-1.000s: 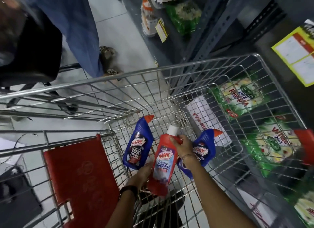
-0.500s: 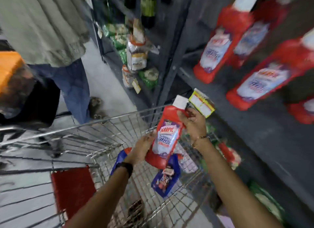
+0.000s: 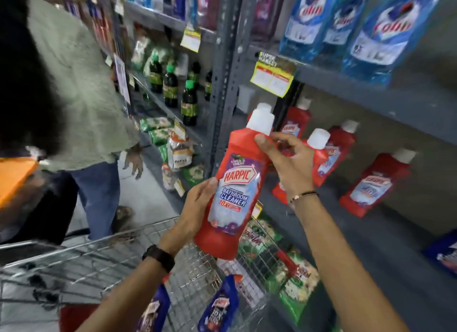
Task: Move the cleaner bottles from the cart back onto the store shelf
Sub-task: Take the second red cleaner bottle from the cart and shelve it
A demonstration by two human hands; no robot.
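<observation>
I hold a red Harpic bathroom cleaner bottle [image 3: 237,185] with a white cap, tilted, above the wire cart [image 3: 103,260]. My left hand [image 3: 195,213] grips its lower body and my right hand [image 3: 286,161] grips its neck. Two blue Harpic bottles [image 3: 220,307] lie in the cart below, one [image 3: 154,312] partly behind my left forearm. The grey store shelf [image 3: 371,235] to the right carries several matching red bottles [image 3: 373,183], standing upright just beyond my right hand.
A person in a green top and jeans [image 3: 84,101] stands left of the cart in the aisle. Blue refill pouches [image 3: 378,32] hang on the shelf above. A grey upright post [image 3: 222,89] divides the shelving. Green packets [image 3: 294,272] sit on the lower shelf.
Both hands have lifted the red bottle out of the cart and up to the level of the shelf with red bottles. My view has swung upward from the cart to the shelves.
</observation>
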